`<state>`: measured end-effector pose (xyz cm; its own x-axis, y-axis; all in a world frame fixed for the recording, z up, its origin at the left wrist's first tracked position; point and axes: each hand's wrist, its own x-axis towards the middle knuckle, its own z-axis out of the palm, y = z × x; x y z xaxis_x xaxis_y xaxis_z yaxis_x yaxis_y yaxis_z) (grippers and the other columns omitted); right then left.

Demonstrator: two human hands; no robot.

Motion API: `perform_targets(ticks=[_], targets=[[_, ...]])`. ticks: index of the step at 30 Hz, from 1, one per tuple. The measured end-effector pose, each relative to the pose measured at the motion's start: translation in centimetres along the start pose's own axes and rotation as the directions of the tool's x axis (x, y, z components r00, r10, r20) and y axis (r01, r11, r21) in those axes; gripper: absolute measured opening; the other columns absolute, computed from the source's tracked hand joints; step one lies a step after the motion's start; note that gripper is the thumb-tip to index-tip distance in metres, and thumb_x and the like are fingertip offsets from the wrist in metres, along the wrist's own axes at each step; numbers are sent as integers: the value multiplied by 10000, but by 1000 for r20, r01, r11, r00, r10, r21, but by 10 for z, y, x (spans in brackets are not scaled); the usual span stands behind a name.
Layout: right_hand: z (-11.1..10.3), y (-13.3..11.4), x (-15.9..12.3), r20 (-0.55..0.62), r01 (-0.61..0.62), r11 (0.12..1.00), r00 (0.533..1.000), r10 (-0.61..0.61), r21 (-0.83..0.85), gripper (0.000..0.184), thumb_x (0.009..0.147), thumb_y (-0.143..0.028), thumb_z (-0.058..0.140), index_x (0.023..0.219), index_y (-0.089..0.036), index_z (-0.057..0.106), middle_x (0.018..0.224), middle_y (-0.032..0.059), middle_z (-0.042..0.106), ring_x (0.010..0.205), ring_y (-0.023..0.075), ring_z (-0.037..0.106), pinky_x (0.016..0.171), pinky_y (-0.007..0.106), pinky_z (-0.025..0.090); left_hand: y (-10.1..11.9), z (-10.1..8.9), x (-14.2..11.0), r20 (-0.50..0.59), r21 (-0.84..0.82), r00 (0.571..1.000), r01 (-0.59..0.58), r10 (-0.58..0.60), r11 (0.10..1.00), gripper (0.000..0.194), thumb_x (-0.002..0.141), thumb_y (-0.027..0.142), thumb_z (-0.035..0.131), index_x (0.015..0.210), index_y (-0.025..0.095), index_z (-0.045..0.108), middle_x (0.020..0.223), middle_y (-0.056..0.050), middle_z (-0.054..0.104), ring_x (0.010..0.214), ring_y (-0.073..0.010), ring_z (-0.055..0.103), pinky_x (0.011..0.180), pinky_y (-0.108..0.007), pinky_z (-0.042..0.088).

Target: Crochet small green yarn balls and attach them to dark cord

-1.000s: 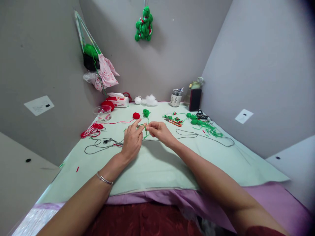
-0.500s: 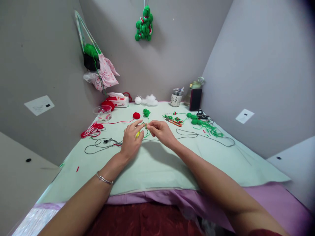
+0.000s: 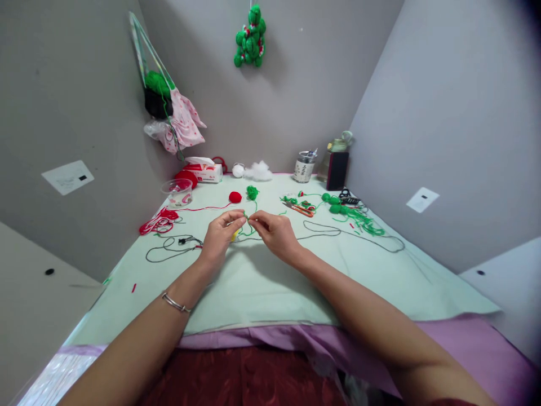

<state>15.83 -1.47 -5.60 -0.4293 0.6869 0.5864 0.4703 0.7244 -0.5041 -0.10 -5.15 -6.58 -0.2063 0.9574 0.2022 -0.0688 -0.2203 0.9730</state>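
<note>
Above the middle of the table, my left hand [image 3: 220,235] pinches green yarn [image 3: 252,230] between thumb and fingers. The fingertips of my right hand [image 3: 276,232] close on the same yarn just beside it, almost touching the left ones. Loose green strands hang below the fingers, and one runs back to a small green yarn ball [image 3: 252,193]. A small yellow thing [image 3: 234,236] shows by my left thumb; its kind is mostly hidden. Left of the green ball lies a red yarn ball [image 3: 235,197].
Orange-handled snips [image 3: 301,210], green knitted balls [image 3: 335,207] and black scissors [image 3: 348,197] lie at right. A long dark cord [image 3: 363,232] crosses the pale tablecloth [image 3: 270,293]. Red yarn [image 3: 158,221], a clear tub [image 3: 179,194] and a tissue box [image 3: 207,170] stand left; a can [image 3: 305,167] stands behind.
My left hand's fingers, spread before, have come together into a pinch on the yarn. My right fingertips have shifted slightly left, still pinching. The view has tilted a little.
</note>
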Motion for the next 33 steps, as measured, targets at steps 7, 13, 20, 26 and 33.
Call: perform_targets(ticks=[7,13,20,26,33], targets=[[2,-1,-2,29,68,986,998,-64,-152,177,968,-267,523,925,-200,681,735,10,705,625,121,573,637,216,347,2,1,0,25,-61,999,49,-47,997,213,728,376,754,815,192,692,1206,-60,662,1136,-222,571,1057,-346,359],[-1,4,2,66,-55,977,995,70,-208,199,966,-288,511,959,-215,696,763,26,717,668,146,593,652,244,329,2,-2,1,34,-72,996,80,-78,994,122,726,291,701,716,203,617,1154,-52,682,1119,-234,573,1046,-381,365],[-4,13,9,70,-266,961,960,271,-78,175,902,-302,578,895,-218,731,632,-10,638,578,130,492,608,251,296,9,-14,9,-72,-185,997,0,-13,983,137,705,214,612,649,199,488,1091,-51,700,1165,-216,580,972,-350,437],[-6,15,11,133,-336,940,936,326,58,192,872,-307,572,847,-191,722,572,-34,552,544,106,442,570,242,279,16,-12,10,49,-353,994,105,-93,930,123,723,238,612,725,191,498,855,-6,626,717,-117,618,691,-258,485],[-18,7,13,301,-333,877,925,232,348,274,847,-380,573,777,-141,688,535,-56,441,525,89,362,522,230,269,4,-7,2,266,394,920,-378,289,838,187,822,342,673,967,235,725,952,-39,680,761,-163,594,751,-303,464]])
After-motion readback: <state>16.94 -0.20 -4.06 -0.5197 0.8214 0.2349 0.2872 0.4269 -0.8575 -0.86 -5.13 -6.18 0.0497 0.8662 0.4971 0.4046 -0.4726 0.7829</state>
